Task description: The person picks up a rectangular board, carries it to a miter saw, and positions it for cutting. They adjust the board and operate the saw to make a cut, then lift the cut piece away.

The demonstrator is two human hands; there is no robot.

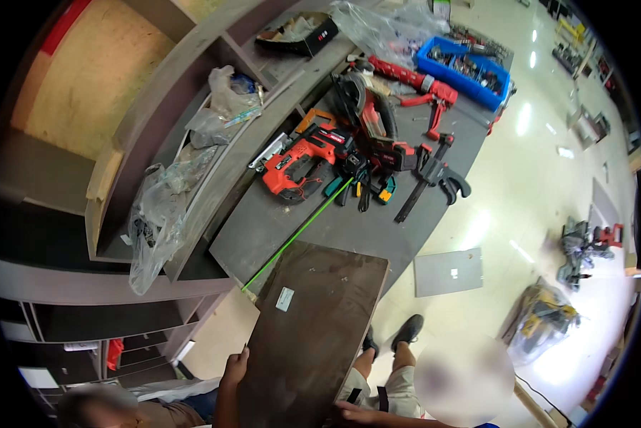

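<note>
A dark brown rectangular board [320,321] with a small white label stands tilted in front of me, its far end by the grey worktop [327,232]. My left hand [235,366] is closed on the board's left edge, thumb in sight and the other fingers partly hidden. Low on the right side, my right hand [356,412] grips the near edge. Beyond the board, a thin bright green strip [299,232] runs slantwise across the worktop toward an orange jigsaw [299,164].
On the worktop lie a circular saw [377,118], red caulking gun [413,78], bar clamp [434,175] and blue parts bin [466,71]. Plastic bags [167,214] fill the shelving at left. A person [170,414] is at lower left. A grey panel [449,272] lies on the floor.
</note>
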